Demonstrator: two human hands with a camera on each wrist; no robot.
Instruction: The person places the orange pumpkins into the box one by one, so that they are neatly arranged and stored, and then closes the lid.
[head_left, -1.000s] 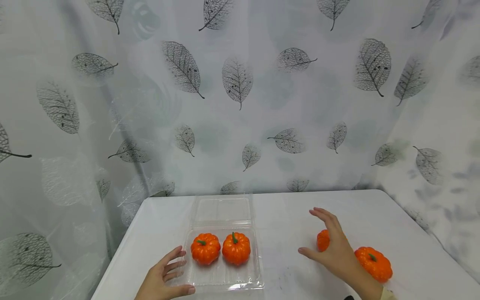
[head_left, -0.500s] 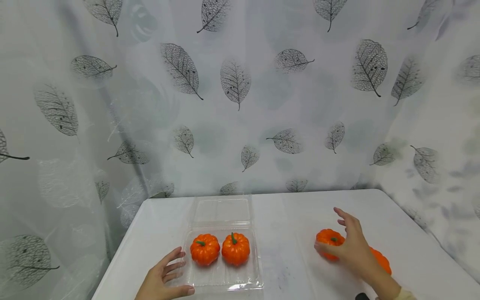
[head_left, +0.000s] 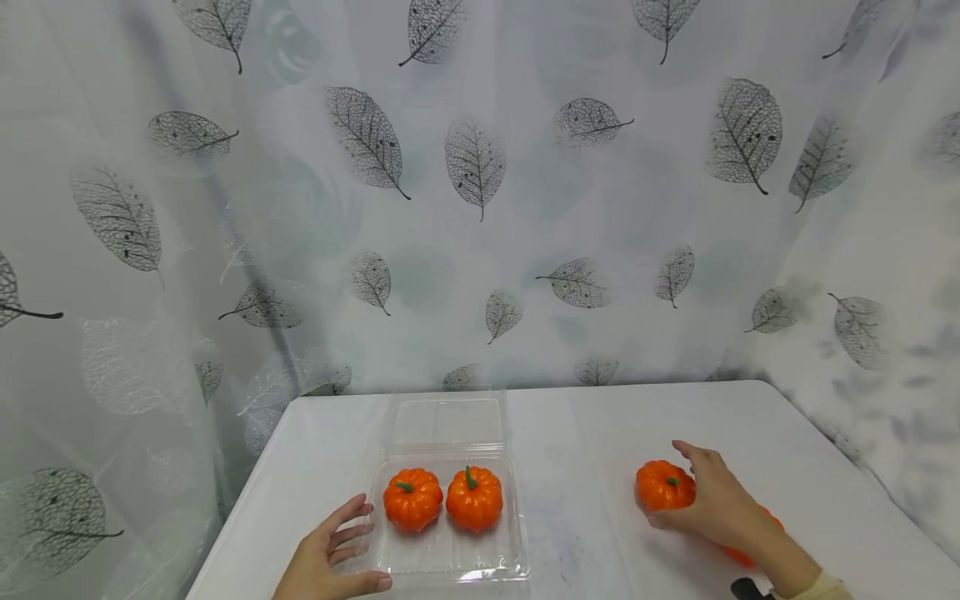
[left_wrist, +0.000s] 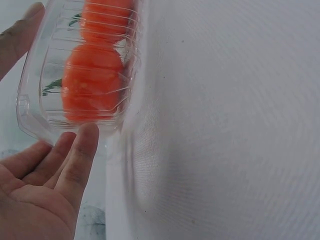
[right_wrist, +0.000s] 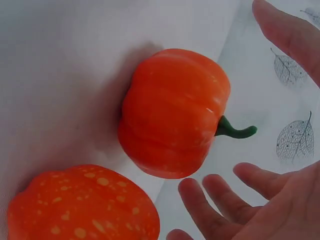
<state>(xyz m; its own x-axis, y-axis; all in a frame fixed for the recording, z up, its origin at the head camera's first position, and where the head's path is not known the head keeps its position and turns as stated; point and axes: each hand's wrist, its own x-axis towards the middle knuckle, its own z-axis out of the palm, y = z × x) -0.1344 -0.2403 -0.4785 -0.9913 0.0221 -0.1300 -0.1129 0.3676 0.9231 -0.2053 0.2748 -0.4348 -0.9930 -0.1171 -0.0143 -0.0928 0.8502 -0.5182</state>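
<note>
Two orange toy pumpkins with green stems, the left one [head_left: 412,499] and the right one [head_left: 474,498], sit side by side in a clear plastic clamshell box [head_left: 450,562]. My left hand [head_left: 322,554] is at the box's left side, fingers loosely extended; in the left wrist view its fingertips are at the box wall. Over on the right, my right hand [head_left: 712,504] spreads thumb and fingers around a third pumpkin [head_left: 663,486]. The right wrist view shows gaps between them and this pumpkin [right_wrist: 175,112]. A speckled pumpkin [right_wrist: 85,205] lies beside it, partly hidden by my right hand in the head view.
The box's clear lid [head_left: 448,421] lies folded back, away from me. Everything stands on a white table [head_left: 570,467]. Behind it and along the sides hangs a pale curtain [head_left: 525,200] printed with leaf shapes.
My right hand has moved right and a little nearer, coming around the third pumpkin, which shows more fully. The speckled one is now more covered. My left hand has stayed in place.
</note>
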